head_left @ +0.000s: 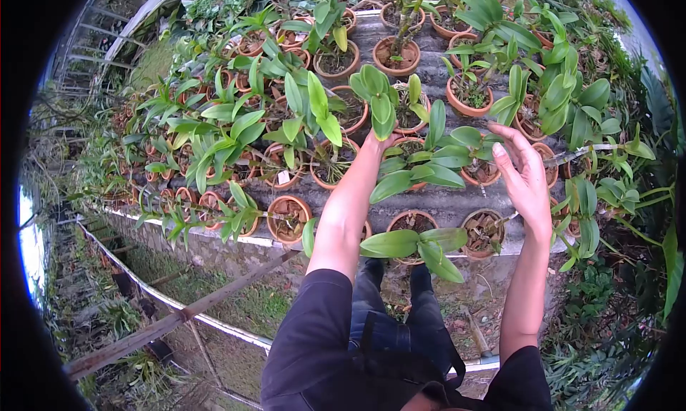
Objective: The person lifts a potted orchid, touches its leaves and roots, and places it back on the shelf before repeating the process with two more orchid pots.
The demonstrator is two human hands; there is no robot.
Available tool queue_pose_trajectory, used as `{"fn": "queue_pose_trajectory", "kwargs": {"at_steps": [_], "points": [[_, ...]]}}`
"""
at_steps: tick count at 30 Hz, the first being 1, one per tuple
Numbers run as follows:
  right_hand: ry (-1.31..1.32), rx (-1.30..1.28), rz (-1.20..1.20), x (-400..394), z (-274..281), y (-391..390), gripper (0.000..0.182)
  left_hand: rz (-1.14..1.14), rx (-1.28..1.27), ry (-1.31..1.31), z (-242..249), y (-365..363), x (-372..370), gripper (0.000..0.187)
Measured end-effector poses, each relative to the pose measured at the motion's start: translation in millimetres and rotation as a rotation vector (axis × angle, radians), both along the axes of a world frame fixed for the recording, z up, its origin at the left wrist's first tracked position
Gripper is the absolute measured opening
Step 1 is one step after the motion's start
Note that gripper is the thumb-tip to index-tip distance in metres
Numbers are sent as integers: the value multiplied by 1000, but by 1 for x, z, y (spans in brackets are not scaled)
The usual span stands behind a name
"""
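Observation:
My left hand [384, 138] reaches in among the pots at the middle of the bench, its fingers mostly hidden under the leaves of an upright broad-leaved plant [382, 111]. What it touches cannot be made out. To the right, my right hand [524, 179] is raised with thumb and fingers apart, holding nothing, beside the broad leaves of another potted plant [451, 156]. Nearer my body stand a pot with wide drooping leaves [412, 220] and a pot of brown chips [484, 234].
Many clay pots with leafy plants stand in rows on the grey corrugated bench [457, 196]. A pot of chips [289, 219] is near the front edge. A wooden pole [236, 286] and a white rail [214, 324] cross the lower left. Dense foliage grows at the right.

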State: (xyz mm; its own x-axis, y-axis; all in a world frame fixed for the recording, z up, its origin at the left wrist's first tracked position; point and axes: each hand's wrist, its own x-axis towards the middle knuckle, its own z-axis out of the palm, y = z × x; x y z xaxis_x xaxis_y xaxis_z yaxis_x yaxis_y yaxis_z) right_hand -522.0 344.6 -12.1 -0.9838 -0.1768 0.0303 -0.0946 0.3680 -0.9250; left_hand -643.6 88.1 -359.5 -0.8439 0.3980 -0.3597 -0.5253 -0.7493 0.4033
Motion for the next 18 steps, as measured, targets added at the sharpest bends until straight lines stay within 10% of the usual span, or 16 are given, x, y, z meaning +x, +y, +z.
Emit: {"fn": "queue_pose_trajectory", "kwargs": {"at_steps": [12,18], "points": [[-8,-192,-110,44,7,-4,28,332,-792,-234,63,-23,27,41],[-148,-235,-7,81,25,-45,20,450,-834,126,235,-46,140,29]]}}
